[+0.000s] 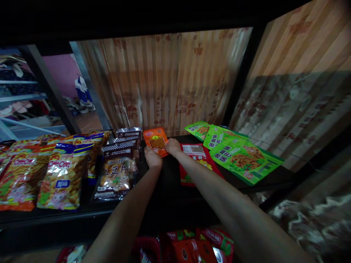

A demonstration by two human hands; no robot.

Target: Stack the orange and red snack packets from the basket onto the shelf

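An orange snack packet (155, 138) stands tilted back near the rear of the black shelf (167, 179). My left hand (153, 157) grips its lower left edge, fingers mostly behind or against it. On its right edge is my right hand (173, 146), with the fingers curled round the side. Just left of the packet is a row of dark brown potato-chip bags (116, 171). A red snack packet (196, 157) lies to the right, partly hidden by my right forearm.
Green snack packets (241, 159) lie overlapped at the shelf's right end. Yellow and orange snack bags (61, 175) fill the left end. A pleated curtain (164, 80) hangs behind, between dark posts. Red and orange packages (192, 250) sit below.
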